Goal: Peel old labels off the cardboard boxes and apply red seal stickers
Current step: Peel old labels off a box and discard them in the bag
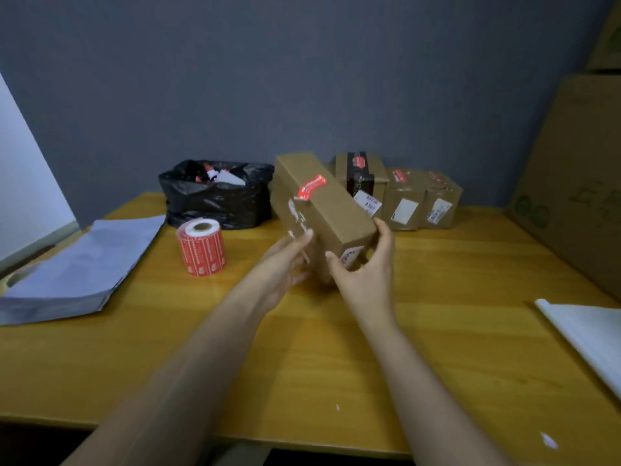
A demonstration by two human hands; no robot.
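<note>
Yellow wooden table [336, 348] before a grey wall: a long box [322, 203] being handled with both hands.
Nearest, the left hand [285, 264] is pressing fairly straight fingers against the box's side, while the right hand [366, 274] is curling round its near end, holding it tilted just above the table. It is already wearing a red sticker [311, 187], with torn label residue showing on its side. Beyond, a sticker roll [201, 248] is standing upright, a black bag [218, 203] is holding red and white scraps, and three boxes [406, 196] by the wall are showing red stickers plus white labels, so peeling appears unfinished.
</note>
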